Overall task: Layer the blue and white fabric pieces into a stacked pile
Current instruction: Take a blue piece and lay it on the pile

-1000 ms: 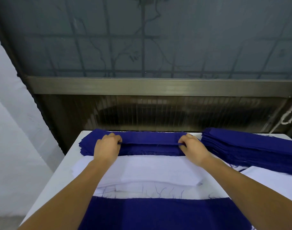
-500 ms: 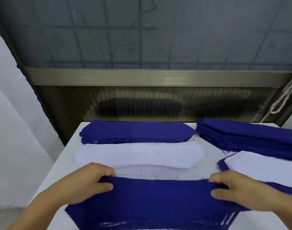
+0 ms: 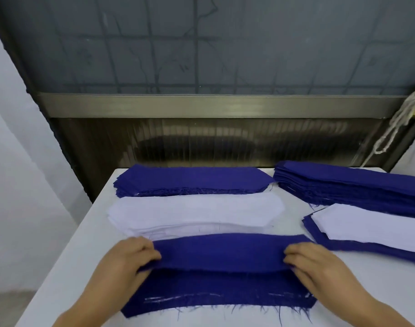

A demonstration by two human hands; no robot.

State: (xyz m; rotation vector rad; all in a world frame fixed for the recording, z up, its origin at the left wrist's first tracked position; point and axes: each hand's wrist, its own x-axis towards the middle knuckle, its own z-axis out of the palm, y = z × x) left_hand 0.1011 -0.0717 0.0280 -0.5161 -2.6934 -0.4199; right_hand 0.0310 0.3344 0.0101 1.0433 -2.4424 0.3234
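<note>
Two hands [image 3: 128,258] [image 3: 319,263] pinching blue piece [image 3: 220,253], white stack [image 3: 194,213] behind

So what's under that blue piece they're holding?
Another blue piece on the table, with white edges peeking out along its near edge. How many layers lie beneath is hidden.

On the white table [image 3: 67,267], the stack of blue fabric pieces [image 3: 192,180] lies behind the stack of white fabric pieces [image 3: 194,213]; a taller blue fabric pile [image 3: 357,190] sits right.
</note>
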